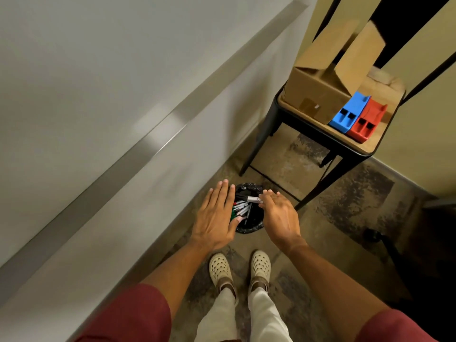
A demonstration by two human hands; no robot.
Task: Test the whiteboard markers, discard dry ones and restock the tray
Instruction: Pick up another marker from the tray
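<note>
A small bin with a black liner (249, 228) stands on the floor and holds several whiteboard markers (240, 209), white-bodied with black and green caps. My left hand (216, 213) hovers over the bin's left side, fingers straight and together, thumb close to the markers. My right hand (278, 213) hangs over the bin's right side with relaxed, spread fingers. One black-capped marker (250, 199) lies just off its fingertips, and no finger is curled round it. The whiteboard (74, 70) with its metal tray rail (158, 134) runs along the left.
A black metal stool (328, 134) stands beyond the bin. It carries an open cardboard box (318, 92), a blue plastic holder (348, 112) and a red plastic holder (367, 122). My feet in pale clogs (241, 267) stand just before the bin.
</note>
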